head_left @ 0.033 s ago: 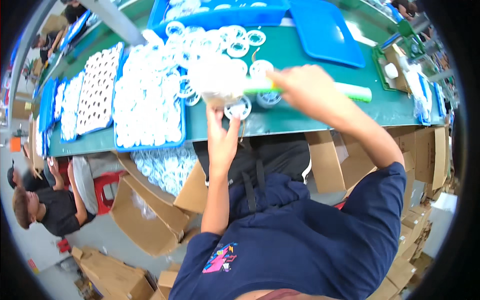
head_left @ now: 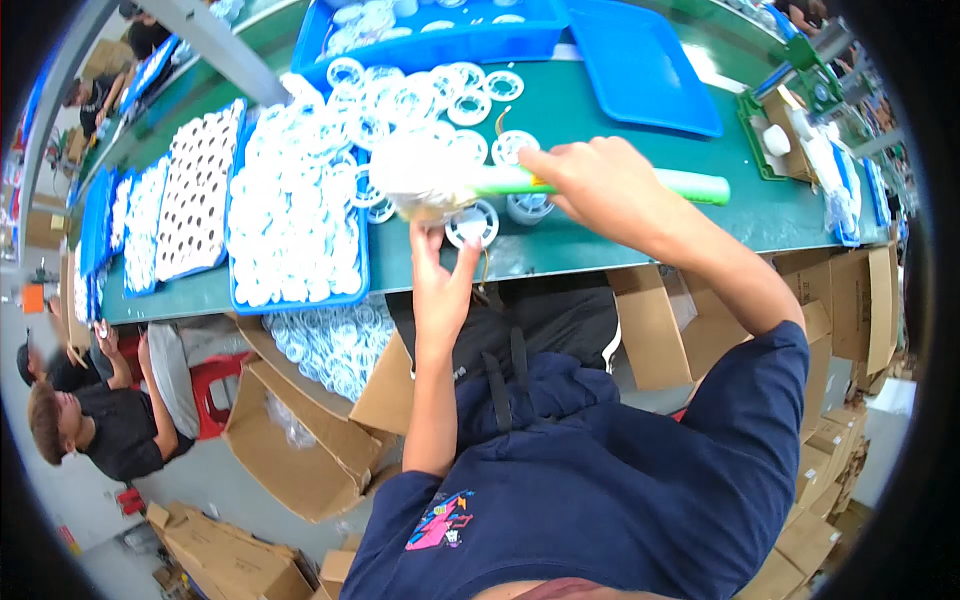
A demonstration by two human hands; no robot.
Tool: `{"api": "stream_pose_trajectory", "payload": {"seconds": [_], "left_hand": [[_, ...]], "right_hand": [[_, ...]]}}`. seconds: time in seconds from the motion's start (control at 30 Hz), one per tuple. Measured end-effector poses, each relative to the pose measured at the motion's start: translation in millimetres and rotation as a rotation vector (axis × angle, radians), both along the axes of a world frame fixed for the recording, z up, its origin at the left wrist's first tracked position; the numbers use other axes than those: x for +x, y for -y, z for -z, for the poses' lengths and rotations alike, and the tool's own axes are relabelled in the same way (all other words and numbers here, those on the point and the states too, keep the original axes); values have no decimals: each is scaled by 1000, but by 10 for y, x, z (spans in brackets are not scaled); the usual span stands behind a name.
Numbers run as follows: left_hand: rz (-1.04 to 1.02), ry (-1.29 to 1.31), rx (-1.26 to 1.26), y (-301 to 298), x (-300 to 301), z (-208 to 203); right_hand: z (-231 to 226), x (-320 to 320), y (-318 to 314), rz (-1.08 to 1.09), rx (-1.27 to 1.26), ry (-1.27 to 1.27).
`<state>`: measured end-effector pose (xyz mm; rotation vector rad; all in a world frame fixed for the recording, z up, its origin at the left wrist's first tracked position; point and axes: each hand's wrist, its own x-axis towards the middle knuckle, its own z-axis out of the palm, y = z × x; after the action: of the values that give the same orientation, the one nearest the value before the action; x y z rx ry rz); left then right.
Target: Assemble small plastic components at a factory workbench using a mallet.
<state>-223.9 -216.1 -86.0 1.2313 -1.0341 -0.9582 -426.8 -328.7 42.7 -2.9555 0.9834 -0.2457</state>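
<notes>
My right hand (head_left: 605, 190) is closed round the green handle of a mallet (head_left: 695, 187), whose pale, wrapped-looking head (head_left: 420, 180) is blurred. That head hangs over the fingers of my left hand (head_left: 440, 285) and hides their tips. The left thumb touches the lower edge of a white ring-shaped part (head_left: 472, 224) with a thin wire beside it. My left hand seems to hold this part at the table's near side, though the far fingers are covered. Just right of it lies another round part (head_left: 528, 208), and a white ring (head_left: 515, 148) sits beyond the handle.
White rings (head_left: 410, 100) lie heaped on the green table (head_left: 620, 235). A full blue tray (head_left: 366, 270) stands left, a blue bin (head_left: 470, 42) behind, and a blue lid (head_left: 650, 75) far right. Open cartons (head_left: 650, 330) stand below the near edge. Another person (head_left: 120, 430) sits at left.
The whole view has shifted slightly. The mallet head appears a little lower and farther left, and less smeared. Both hands keep nearly the same places.
</notes>
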Motion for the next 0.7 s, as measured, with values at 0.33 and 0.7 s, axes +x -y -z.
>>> {"api": "stream_pose_trajectory", "payload": {"seconds": [0.33,0.7], "left_hand": [[-163,324,-129,-81,-147,-607],[206,843,-169,2603,-2053,-527]], "right_hand": [[362,-1518,-515,459,424,343],[901,-2059,-231,571,-36,260]]}}
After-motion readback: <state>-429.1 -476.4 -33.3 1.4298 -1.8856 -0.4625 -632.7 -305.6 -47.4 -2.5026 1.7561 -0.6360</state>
